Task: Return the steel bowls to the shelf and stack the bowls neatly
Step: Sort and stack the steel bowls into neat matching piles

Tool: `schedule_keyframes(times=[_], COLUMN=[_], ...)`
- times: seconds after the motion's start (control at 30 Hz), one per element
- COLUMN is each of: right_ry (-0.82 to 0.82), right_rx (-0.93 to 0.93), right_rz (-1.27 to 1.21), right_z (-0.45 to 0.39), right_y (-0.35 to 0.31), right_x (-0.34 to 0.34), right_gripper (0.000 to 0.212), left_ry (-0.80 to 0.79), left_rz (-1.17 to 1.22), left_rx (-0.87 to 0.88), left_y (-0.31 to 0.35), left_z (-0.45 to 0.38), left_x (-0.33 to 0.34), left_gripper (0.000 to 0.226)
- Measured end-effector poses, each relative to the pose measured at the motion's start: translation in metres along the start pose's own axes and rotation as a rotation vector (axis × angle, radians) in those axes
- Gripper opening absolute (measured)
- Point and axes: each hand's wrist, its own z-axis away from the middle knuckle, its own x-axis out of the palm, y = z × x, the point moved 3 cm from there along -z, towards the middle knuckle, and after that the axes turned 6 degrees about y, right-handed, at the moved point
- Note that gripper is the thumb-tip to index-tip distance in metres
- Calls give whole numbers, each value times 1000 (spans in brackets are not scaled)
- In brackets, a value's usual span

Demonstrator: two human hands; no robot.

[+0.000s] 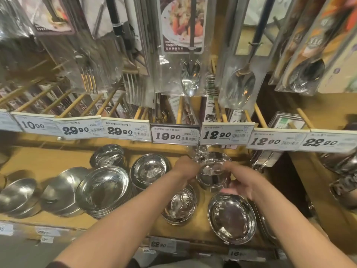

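- Reaching into a wooden shelf (48,161) of steel tableware, a person is holding a small bowl (213,176) between both hands, near the back and just under the row of price tags (174,135).
- Left hand (186,170) is gripping the bowl's left rim, fingers curled together around the edge; the fingertips themselves are blurred.
- Right hand (244,182) is cupping the bowl's right side, thumb at the rim and fingers curled down the near wall, slightly spread.
- Whether the bowl is sitting on others or hanging just above them is impossible to tell; a second bowl rim (218,156) is showing right behind it.
- A shallow bowl (179,206) is lying just below the left wrist, and an oval dish (231,218) is lying below the right hand, near the shelf's front edge.
- Further left, a deep bowl (148,170), a wide stack (103,188), a back bowl (107,155) and two upturned lids (59,190) are sitting in loose rows, some leaning on their neighbours.
- Packaged spoons (190,78) and ladles (240,88) are hanging on hooks above the tags.
- Metal trays (265,158) are standing on edge at the right.
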Motion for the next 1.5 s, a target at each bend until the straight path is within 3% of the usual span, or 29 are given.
schedule_keyframes(times=[0.07, 0.23, 0.47, 0.53, 0.63, 0.77, 0.93, 1.07, 1.3, 1.5], right_ry=[8, 98, 77, 27, -13, -101, -159, -110, -37, -153], right_rx=[14, 42, 65, 50, 12, 13, -59, -135, -214, -211], right_rz=[-34, -97, -258, -271, -286, -344, -281, -235, -184, -268], right_z=[4, 9, 9, 13, 22, 33, 51, 73, 112, 136], right_y=[7, 16, 36, 37, 35, 34, 37, 31, 30, 36], right_x=[-6, -21, -32, -30, -22, -5, 32, 65, 132, 206], right_gripper=[26, 42, 53, 44, 20, 26, 30, 33, 34, 33], left_ry=[23, 67, 28, 28, 7, -85, -128, -92, 190, 338], left_rz=[52, 196, 168, 164, 208, 336, 438, 456, 494, 548], left_rx=[-46, -94, -76, -56, -23, -14, 22, 58, 8, -44], left_y=[-2, -1, -3, -3, -1, -7, -15, -35, -123, -188], left_z=[9, 24, 38, 44, 58, 73, 95, 116, 160, 171], left_x=[4, 18, 15, 4, -14, -45, -90, -149, -298, -380], left_gripper=[5, 10, 15, 9, 17, 17, 16, 22, 28, 27])
